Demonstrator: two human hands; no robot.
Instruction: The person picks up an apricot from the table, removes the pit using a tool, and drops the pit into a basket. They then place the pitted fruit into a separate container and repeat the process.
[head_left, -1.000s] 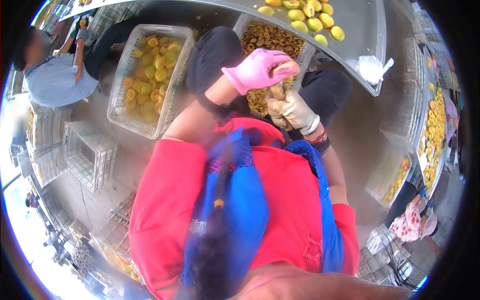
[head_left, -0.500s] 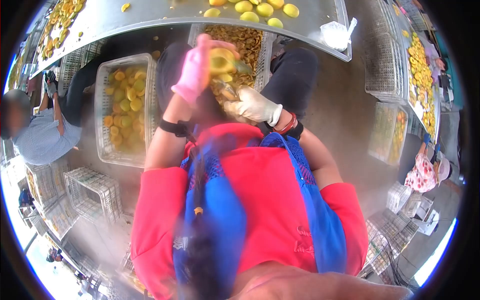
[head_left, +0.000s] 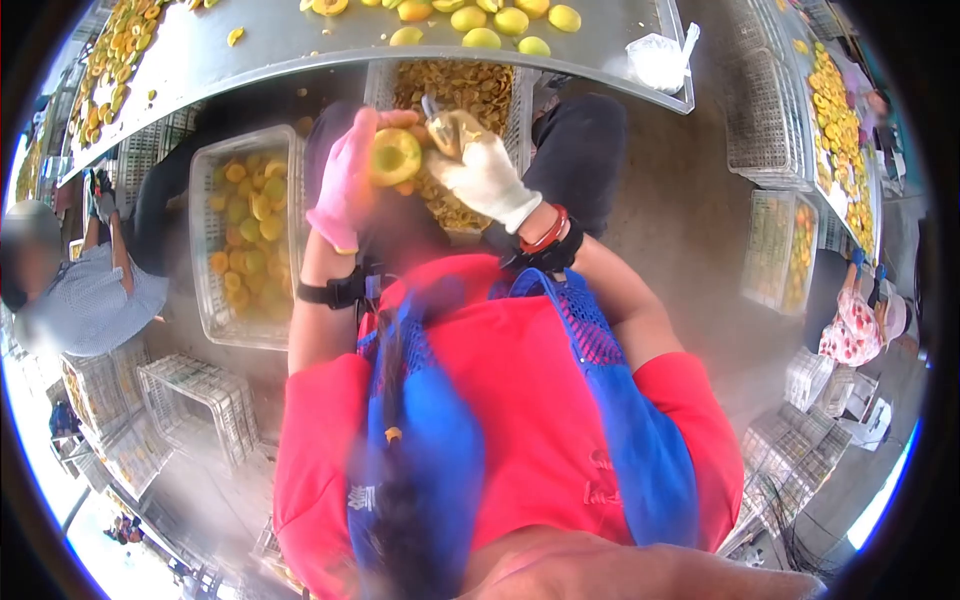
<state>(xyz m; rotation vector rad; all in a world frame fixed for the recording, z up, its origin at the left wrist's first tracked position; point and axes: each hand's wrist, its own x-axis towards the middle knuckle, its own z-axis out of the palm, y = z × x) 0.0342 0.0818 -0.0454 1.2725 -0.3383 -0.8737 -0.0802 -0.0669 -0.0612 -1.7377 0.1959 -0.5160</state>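
My left hand (head_left: 345,180), in a pink glove, is closed around a yellow-green peach half (head_left: 396,157). Its cut face, with a round hollow in the middle, is turned up. My right hand (head_left: 483,172), in a white glove with stained fingertips, is closed just to the right of the fruit. A small metal-tipped tool (head_left: 430,106) pokes out from its fingers; its handle is hidden. Below both hands, between my knees, stands a crate (head_left: 522,110) full of brownish-orange scraps (head_left: 470,88).
A metal table (head_left: 300,55) with yellow fruit (head_left: 510,20) and a white plastic bag (head_left: 657,64) lies ahead. A crate of fruit halves (head_left: 250,225) stands left. Stacked crates (head_left: 768,130) stand right. Co-workers (head_left: 95,290) sit on both sides.
My left hand has moved left and down, turning the fruit's hollow face up. My right hand has risen, bringing the tool's tip up beside the fruit.
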